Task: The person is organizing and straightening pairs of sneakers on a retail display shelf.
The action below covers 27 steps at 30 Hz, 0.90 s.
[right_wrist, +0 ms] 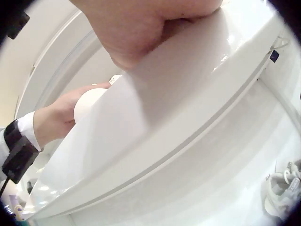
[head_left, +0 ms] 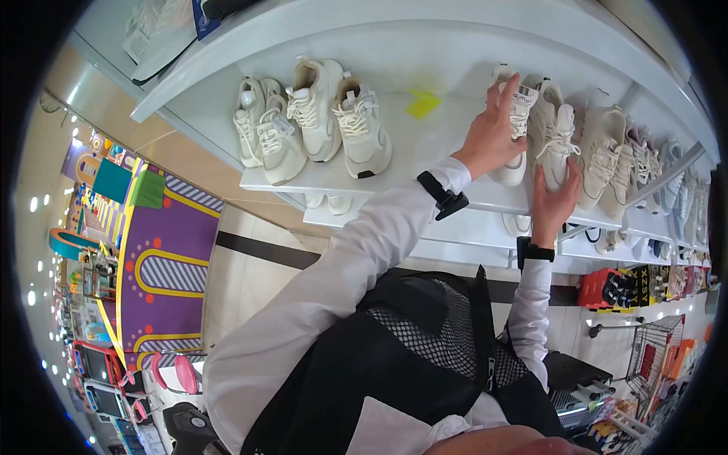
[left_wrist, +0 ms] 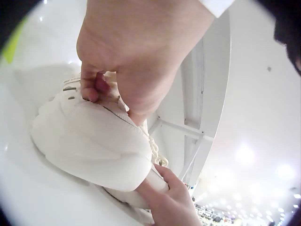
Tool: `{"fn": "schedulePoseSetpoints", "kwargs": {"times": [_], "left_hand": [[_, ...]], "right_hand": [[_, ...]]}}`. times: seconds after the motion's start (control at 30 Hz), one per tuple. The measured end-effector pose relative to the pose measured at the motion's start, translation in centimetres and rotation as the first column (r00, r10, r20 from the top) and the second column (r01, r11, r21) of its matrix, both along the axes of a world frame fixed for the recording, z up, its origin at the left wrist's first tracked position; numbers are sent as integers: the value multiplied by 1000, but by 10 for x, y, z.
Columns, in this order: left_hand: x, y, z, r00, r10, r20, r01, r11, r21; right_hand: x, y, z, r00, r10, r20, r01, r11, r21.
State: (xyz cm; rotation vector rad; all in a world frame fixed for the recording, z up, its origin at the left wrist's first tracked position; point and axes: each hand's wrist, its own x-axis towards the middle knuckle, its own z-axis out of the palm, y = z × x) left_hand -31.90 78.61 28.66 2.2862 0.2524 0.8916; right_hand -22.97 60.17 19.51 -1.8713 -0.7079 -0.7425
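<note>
Two white lace-up sneakers stand side by side on the white shelf [head_left: 425,163], toes toward the front edge. My left hand [head_left: 491,136] grips the left sneaker [head_left: 508,173] around its tongue and laces, thumb on one side and fingers on the other. In the left wrist view, this sneaker's rounded toe [left_wrist: 94,141] sits just below the hand. My right hand [head_left: 555,203] holds the right sneaker [head_left: 560,140] by its toe, thumb and fingers on opposite sides. In the right wrist view the shelf edge hides most of what the right hand holds.
More white sneakers [head_left: 303,110] stand at the shelf's left, and another row [head_left: 607,155] runs along the right. A yellow-green patch [head_left: 423,103] marks the shelf's back. Below is a lower shelf with shoes [head_left: 517,224]. A shopping cart [head_left: 656,345] stands behind at right.
</note>
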Motion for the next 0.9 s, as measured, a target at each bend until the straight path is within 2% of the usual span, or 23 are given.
{"fn": "schedulePoseSetpoints", "kwargs": {"times": [0.1, 0.17, 0.3, 0.37, 0.43, 0.5, 0.53, 0.57, 0.63, 0.67, 0.7, 0.77, 0.8, 0.87, 0.9], "left_hand": [[-12, 1, 1, 998, 4, -69, -3, 1000, 18], [-24, 5, -5, 999, -48, 12, 47, 997, 64], [-58, 8, 0, 998, -55, 33, 52, 995, 87], [-74, 12, -3, 998, -26, 59, 19, 992, 126], [-89, 21, -5, 998, -10, 55, 6, 998, 69], [-104, 36, -10, 994, 87, 69, -99, 974, 203], [-114, 41, -8, 988, 151, 23, -153, 969, 192], [-120, 50, -6, 989, 146, 20, -147, 970, 195], [-132, 65, 8, 988, 149, -26, -150, 987, -57], [-139, 65, 18, 971, 173, -164, -193, 975, -112], [-140, 64, 20, 971, 173, -166, -193, 975, -112], [-140, 62, 20, 969, 119, -216, -95, 988, 120], [-137, 61, 18, 969, 119, -216, -95, 988, 121], [-129, 58, 10, 972, 235, -27, -216, 929, 302], [-124, 56, 8, 971, 236, -25, -218, 928, 303]], "right_hand": [[0, -1, -1, 1000, 1, -1, -1, 1000, 10], [3, -1, -3, 1000, 6, 16, -6, 1000, 15], [3, -1, -5, 1000, 3, 16, -3, 1000, 16], [2, -1, -6, 1000, 1, 16, -1, 1000, 22], [1, -1, -5, 1000, 0, 18, -1, 1000, 31], [0, -2, -2, 999, 13, 30, -14, 999, 38], [-1, -3, -2, 1000, 9, 26, -10, 999, 39], [-1, -3, -2, 1000, 13, 29, -14, 999, 40], [-1, -2, -2, 999, 16, 28, -17, 999, 44], [0, -2, -3, 999, 11, 32, -12, 999, 38], [1, -1, -4, 999, 6, 38, -8, 999, 34], [1, -1, -4, 999, 5, 36, -6, 1000, 30], [1, -1, -4, 999, 1, 35, -2, 1000, 28], [0, -2, -3, 1000, -3, 28, 2, 1000, 25], [-1, -1, -3, 1000, -5, 23, 4, 1000, 23]]}}
